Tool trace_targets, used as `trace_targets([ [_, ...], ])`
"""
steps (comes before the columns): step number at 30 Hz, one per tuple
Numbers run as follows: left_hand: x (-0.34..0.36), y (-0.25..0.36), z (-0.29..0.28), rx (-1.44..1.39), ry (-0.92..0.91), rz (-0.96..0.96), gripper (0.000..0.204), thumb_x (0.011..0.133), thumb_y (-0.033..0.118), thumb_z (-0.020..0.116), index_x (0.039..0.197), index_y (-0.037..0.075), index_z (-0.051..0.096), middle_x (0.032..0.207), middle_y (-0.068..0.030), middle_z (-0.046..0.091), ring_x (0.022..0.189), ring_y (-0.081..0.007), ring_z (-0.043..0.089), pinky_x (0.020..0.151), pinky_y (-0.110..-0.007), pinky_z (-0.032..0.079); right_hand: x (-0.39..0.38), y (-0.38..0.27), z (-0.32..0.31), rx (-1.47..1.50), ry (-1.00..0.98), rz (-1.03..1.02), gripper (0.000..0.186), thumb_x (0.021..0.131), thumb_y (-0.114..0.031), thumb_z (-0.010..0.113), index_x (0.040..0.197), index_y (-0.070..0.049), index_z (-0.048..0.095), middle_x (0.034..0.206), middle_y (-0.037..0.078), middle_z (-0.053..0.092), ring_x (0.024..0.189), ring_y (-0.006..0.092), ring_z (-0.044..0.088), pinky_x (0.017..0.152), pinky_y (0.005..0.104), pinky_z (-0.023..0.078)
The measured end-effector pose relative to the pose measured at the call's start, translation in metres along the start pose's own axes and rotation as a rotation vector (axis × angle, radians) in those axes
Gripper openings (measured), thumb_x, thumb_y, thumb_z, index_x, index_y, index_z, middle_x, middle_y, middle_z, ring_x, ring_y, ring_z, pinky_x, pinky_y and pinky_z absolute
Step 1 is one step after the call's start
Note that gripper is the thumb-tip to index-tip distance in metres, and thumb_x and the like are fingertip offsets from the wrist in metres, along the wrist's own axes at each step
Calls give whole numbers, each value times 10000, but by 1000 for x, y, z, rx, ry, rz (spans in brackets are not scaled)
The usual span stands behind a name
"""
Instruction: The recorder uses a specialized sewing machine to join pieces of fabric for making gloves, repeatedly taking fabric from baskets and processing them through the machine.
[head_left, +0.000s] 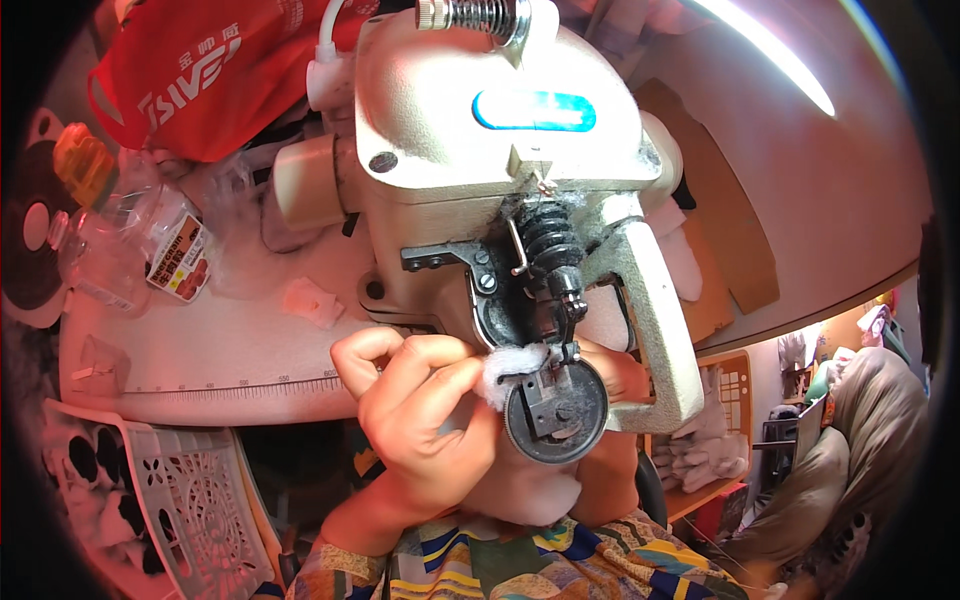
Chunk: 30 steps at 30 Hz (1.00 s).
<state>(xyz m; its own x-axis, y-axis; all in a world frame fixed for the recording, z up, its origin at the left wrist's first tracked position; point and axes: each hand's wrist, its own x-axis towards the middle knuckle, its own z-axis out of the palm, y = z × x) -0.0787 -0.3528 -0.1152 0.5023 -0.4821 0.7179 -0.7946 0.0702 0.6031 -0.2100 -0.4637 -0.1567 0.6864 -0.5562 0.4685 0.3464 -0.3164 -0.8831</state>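
A cream fur sewing machine (440,150) stands before me, its black ribbed feed disc (580,437) under the needle area. My left hand (420,420) is closed in a pinch on white plush fabric (512,366), whose fluffy edge meets the left side of the disc. More of that plush hangs below the disc, between my forearms. On the disc's far right side, my right hand (618,376) is close against it, inside the machine's arm. Its fingertips are hidden behind the disc and machine parts, so its grip cannot be made out.
Left of the machine lie a clear plastic bottle (100,262), a labelled clear packet (178,258) and a red bag (215,75). A white plastic basket (205,500) holds black-and-white pieces at lower left. An orange crate (735,400) with white pieces stands at right.
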Motion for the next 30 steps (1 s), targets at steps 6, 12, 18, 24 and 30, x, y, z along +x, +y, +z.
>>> trace_targets([
  [6, 9, 12, -1, 61, -26, 55, 234, 515, 17, 737, 727, 73, 655, 738, 0, 572, 790, -238, 439, 748, -309, 331, -2, 9, -8, -36, -31, -36, 301, 802, -113, 728, 1049, 31, 635, 948, 129, 650, 854, 215, 615, 737, 303, 481],
  [12, 5, 6, 6, -36, -4, -3, 235, 516, 24, 754, 726, 68, 657, 715, -12, 574, 783, -244, 443, 721, -331, 360, -5, -3, 2, -122, 169, 168, 256, 777, 43, 712, 1022, 9, 646, 929, 141, 665, 812, 200, 641, 688, 279, 504],
  [18, 5, 5, 11, -80, -14, 11, 218, 532, 63, 766, 721, 61, 658, 703, -15, 571, 777, -241, 444, 714, -322, 360, -23, 35, -16, -121, 179, 291, 241, 792, -1, 729, 1021, 16, 654, 918, 136, 686, 806, 188, 661, 699, 289, 526],
  [24, 6, 8, 14, -123, -38, -5, 211, 545, 101, 772, 724, 58, 670, 708, -8, 580, 763, -229, 433, 708, -302, 348, -18, 11, -9, -91, 245, 159, 287, 830, -154, 742, 1013, 41, 640, 890, 120, 683, 791, 138, 635, 687, 277, 510],
  [30, 5, 10, 13, -118, -82, -43, 219, 547, 81, 758, 728, 3, 663, 815, -49, 647, 841, -220, 472, 765, -306, 376, -3, -9, 3, -50, 305, 79, 248, 833, -139, 721, 962, 51, 627, 821, 90, 655, 748, 124, 613, 656, 269, 483],
])
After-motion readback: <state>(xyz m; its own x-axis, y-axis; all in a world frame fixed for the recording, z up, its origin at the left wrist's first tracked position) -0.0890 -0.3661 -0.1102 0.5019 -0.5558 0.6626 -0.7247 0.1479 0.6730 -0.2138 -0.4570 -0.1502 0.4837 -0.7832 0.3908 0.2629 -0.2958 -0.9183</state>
